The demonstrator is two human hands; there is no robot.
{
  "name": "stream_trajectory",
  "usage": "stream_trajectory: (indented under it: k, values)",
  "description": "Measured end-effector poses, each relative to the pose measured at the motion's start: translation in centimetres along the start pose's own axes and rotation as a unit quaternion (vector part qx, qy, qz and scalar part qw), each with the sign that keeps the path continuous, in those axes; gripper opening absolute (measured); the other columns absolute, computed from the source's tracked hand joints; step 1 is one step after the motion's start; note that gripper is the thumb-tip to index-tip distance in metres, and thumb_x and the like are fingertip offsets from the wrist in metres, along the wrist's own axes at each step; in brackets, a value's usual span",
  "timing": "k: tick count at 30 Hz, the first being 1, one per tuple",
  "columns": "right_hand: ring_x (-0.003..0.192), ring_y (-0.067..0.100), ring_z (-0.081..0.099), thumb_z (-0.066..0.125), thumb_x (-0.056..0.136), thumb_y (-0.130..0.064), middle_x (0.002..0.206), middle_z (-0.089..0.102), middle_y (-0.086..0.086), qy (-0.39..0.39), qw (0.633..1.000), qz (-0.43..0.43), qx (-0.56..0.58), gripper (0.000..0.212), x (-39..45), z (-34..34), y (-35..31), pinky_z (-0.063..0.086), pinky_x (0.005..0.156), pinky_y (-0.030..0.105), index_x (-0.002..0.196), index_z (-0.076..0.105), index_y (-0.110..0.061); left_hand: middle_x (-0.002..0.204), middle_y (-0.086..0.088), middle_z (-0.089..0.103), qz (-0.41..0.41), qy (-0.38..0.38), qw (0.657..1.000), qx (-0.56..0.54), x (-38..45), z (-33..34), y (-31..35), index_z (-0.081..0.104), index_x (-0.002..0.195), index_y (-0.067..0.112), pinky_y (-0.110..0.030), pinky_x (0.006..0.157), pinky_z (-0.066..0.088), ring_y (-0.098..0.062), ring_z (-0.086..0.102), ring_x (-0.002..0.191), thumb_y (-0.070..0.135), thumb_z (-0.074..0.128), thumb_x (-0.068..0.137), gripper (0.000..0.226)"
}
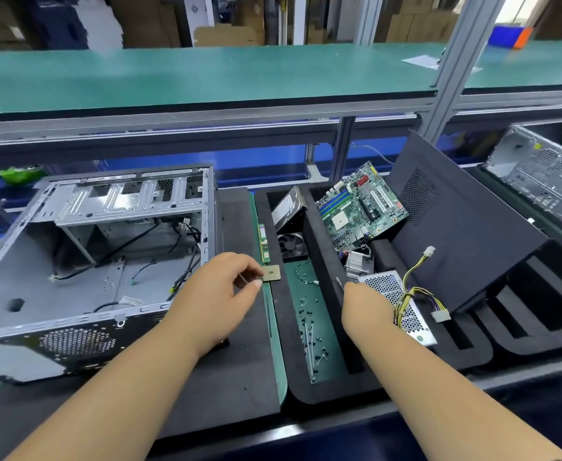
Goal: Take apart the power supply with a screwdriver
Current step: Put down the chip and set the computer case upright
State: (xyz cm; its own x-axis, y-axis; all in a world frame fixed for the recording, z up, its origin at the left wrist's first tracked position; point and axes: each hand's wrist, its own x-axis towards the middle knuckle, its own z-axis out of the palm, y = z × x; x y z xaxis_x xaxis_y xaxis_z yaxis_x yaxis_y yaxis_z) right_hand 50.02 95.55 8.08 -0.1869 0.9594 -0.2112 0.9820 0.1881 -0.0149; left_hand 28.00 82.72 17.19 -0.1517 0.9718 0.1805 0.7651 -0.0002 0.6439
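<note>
The power supply [384,287], a silver perforated box with yellow, black and purple cables [415,291] and white plugs, lies in a slot of the black foam tray [329,390]. My right hand [366,306] rests at its left edge and grips a screwdriver; only the thin metal shaft [339,281] sticks out above the hand. My left hand [219,294] is over the black mat [239,377], with index finger and thumb pinching the left edge of a small square CPU chip [272,273].
An open PC case [90,261] stands at the left. The tray holds a motherboard [362,207], hard drive [287,207], fan [292,244], heat sink [357,264] and several loose screws [309,327]. RAM sticks [263,242] lie beside it. A black side panel [455,227] leans at the right.
</note>
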Motion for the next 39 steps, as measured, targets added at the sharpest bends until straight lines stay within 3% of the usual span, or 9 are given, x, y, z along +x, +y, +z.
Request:
stream_trajectory:
  k: [6,11,17,22,26,28,31,35,39]
  values:
    - [0.098,0.030,0.063,0.054,0.099,-0.031,0.117,0.059,0.003,0.066,0.991,-0.082,0.082,0.022,0.1,-2.3,-3.4,0.044,0.069,0.033,0.117,0.057,-0.020,0.096,0.023,0.059,-0.036,0.037,0.999,-0.001,-1.4,-1.1,-1.5,0.062,0.094,0.040,-0.016,0.075,0.042,0.001,0.057,0.093,0.025,0.062,0.091,0.015]
    - [0.105,0.027,0.059,0.058,0.095,-0.034,0.113,0.061,0.003,0.098,0.953,-0.219,0.186,0.029,-1.1,-4.6,-8.4,0.048,0.086,0.037,0.121,0.064,-0.021,0.104,0.020,0.059,-0.061,0.111,0.992,0.031,-3.4,-3.1,-4.2,0.064,0.106,0.034,-0.023,0.090,0.044,0.000,0.055,0.101,0.022,0.066,0.088,0.022]
    - [0.121,0.023,0.048,0.054,0.099,-0.039,0.128,0.054,0.001,0.100,0.921,-0.325,0.192,0.036,-3.9,-6.8,-14.0,0.040,0.103,0.041,0.131,0.059,-0.022,0.125,-0.004,0.054,-0.229,0.241,0.938,0.102,-6.4,-8.5,-10.0,0.060,0.123,0.021,-0.036,0.102,0.035,-0.025,0.046,0.121,0.025,0.070,0.086,0.038]
    - [0.130,0.024,0.034,0.056,0.098,-0.040,0.139,0.046,0.000,0.096,0.917,-0.339,0.187,0.044,-3.8,-7.3,-18.4,0.025,0.110,0.033,0.138,0.053,-0.022,0.137,-0.011,0.047,-0.362,0.217,0.887,0.187,-8.2,-12.2,-14.8,0.054,0.134,0.022,-0.048,0.110,0.029,-0.033,0.039,0.131,0.047,0.067,0.084,0.058]
    - [0.146,0.022,0.015,0.058,0.097,-0.042,0.158,0.028,0.000,0.081,0.925,-0.327,0.175,0.056,-2.0,-7.4,-21.5,0.017,0.119,0.038,0.147,0.044,-0.022,0.159,-0.012,0.013,-0.433,0.167,0.862,0.202,-9.0,-13.4,-17.7,0.042,0.142,0.030,-0.051,0.119,0.002,-0.030,0.004,0.148,0.074,0.054,0.079,0.078]
    - [0.151,0.021,0.003,0.060,0.096,-0.040,0.165,0.013,-0.003,0.047,0.936,-0.311,0.156,0.065,-1.1,-7.2,-22.4,0.010,0.123,0.041,0.153,0.034,-0.024,0.163,-0.011,-0.003,-0.433,0.136,0.868,0.202,-8.9,-13.4,-18.5,0.032,0.147,0.035,-0.054,0.118,-0.004,-0.033,-0.009,0.149,0.081,0.047,0.077,0.085]
    - [0.152,0.017,-0.009,0.059,0.096,-0.022,0.167,0.001,-0.007,-0.002,0.946,-0.283,0.158,0.070,-0.4,-6.9,-22.8,0.005,0.122,0.038,0.157,0.025,-0.025,0.164,-0.009,-0.008,-0.405,0.129,0.883,0.198,-9.0,-13.1,-19.3,0.030,0.148,0.037,-0.057,0.117,-0.008,-0.035,-0.014,0.148,0.083,0.044,0.075,0.087]
    - [0.152,0.012,-0.010,0.043,0.095,0.006,0.167,0.004,-0.008,-0.001,0.945,-0.268,0.188,0.068,-0.9,-6.6,-22.8,0.006,0.120,0.032,0.156,0.028,-0.020,0.163,-0.012,-0.010,-0.383,0.118,0.894,0.202,-9.1,-13.1,-19.8,0.033,0.145,0.035,-0.060,0.115,-0.010,-0.037,-0.016,0.146,0.083,0.040,0.076,0.084]
    - [0.153,0.011,-0.009,0.040,0.094,0.010,0.167,0.006,-0.008,0.012,0.946,-0.245,0.214,0.068,-1.9,-6.4,-22.9,0.005,0.120,0.032,0.154,0.032,-0.020,0.164,-0.009,-0.011,-0.348,0.101,0.912,0.192,-8.7,-13.9,-20.6,0.034,0.144,0.035,-0.060,0.115,-0.010,-0.036,-0.017,0.146,0.081,0.039,0.078,0.081]
